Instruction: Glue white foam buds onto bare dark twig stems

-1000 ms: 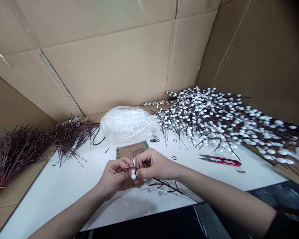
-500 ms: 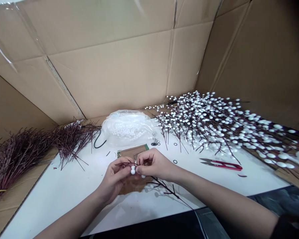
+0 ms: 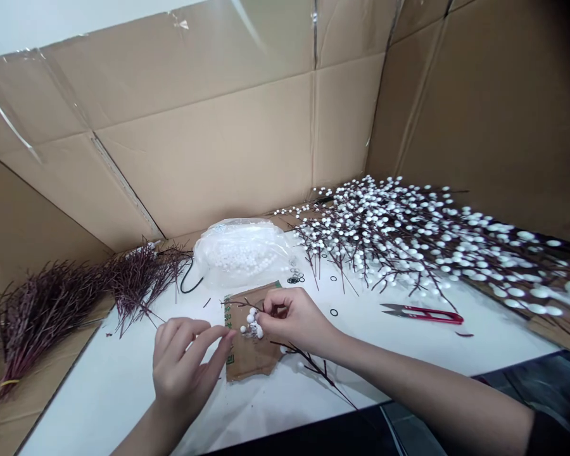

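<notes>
My right hand (image 3: 292,320) is closed on a dark red twig (image 3: 308,364) that carries a few white foam beads (image 3: 251,324) near my fingertips; its stem trails toward the table's near edge. My left hand (image 3: 183,367) hovers to the left of the twig with fingers loosely spread and nothing in them. Both hands are above a brown cardboard scrap (image 3: 249,348) lying on the white table (image 3: 123,373).
A clear bag of white beads (image 3: 240,250) lies behind the hands. A big pile of beaded branches (image 3: 422,240) fills the right side. Bare dark red twigs (image 3: 76,294) lie at the left. Red snips (image 3: 425,312) and small black rings (image 3: 333,312) sit right of my hands. Cardboard walls (image 3: 209,145) surround the table.
My left hand has let go of the twig and moved left and nearer to me. The right hand still holds the twig. The camera has tilted up a little.
</notes>
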Tool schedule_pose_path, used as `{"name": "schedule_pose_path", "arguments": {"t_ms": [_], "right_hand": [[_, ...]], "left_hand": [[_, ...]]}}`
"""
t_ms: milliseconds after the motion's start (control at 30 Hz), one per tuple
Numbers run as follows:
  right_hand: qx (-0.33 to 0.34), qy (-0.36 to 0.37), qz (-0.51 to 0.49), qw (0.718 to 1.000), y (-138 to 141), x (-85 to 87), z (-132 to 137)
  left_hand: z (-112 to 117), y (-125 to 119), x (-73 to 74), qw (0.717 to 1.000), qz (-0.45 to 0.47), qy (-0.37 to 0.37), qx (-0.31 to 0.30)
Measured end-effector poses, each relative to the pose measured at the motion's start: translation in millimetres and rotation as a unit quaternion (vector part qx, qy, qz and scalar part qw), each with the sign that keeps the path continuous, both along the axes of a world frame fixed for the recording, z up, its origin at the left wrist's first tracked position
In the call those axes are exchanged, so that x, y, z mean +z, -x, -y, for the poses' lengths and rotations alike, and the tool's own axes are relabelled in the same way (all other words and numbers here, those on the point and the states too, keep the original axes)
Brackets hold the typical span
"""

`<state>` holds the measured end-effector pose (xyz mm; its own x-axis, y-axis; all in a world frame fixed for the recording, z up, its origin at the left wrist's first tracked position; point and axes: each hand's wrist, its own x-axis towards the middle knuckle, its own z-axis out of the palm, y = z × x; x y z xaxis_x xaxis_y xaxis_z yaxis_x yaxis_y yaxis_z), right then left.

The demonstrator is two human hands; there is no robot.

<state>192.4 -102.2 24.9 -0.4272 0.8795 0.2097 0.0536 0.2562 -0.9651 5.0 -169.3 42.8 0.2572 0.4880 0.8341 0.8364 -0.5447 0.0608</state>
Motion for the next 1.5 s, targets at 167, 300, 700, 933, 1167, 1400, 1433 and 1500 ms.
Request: {"name": "schedule_pose_path", "arguments": {"t_ms": [167, 300, 700, 933, 1167, 1400, 1433, 1500], "right_hand": [[-0.001, 0.003, 0.006, 1.000, 1.1, -2.1, 2.4], [-0.002, -0.005, 0.004, 1.000, 0.7, -2.7, 2.3], [-0.009, -0.023, 0.005, 1.000, -0.8, -3.9, 2.1], [0.009, -0.008, -0.003, 1.000, -1.8, -0.1, 2.1], [0.035, 0.004, -0.038, 0.999, -1.9, 6.7, 0.3], [0.062, 0.079, -0.085, 0.991, -2.9, 14.3, 2.7], [0.066, 0.086, -0.086, 0.990, -3.1, 14.4, 2.4], [0.063, 0.083, -0.083, 0.991, -3.9, 13.6, 1.2]], "left_hand": [[-7.6, -11.2, 26.6, 0.992, -0.126, -0.016, 0.018], [-13.9, -23.6, 29.9, 0.987, -0.159, 0.016, 0.005], [-23.2, -32.1, 35.5, 0.969, -0.245, 0.004, -0.008], [-25.0, -30.8, 32.0, 0.967, -0.249, -0.042, -0.027], [-23.6, -27.9, 31.3, 0.974, -0.224, -0.013, -0.007], [-17.5, -13.9, 22.2, 0.988, -0.150, -0.013, 0.033], [-16.5, -10.1, 22.2, 0.989, -0.141, -0.011, 0.034], [-13.4, 1.7, 24.0, 0.990, -0.131, -0.004, 0.043]]}}
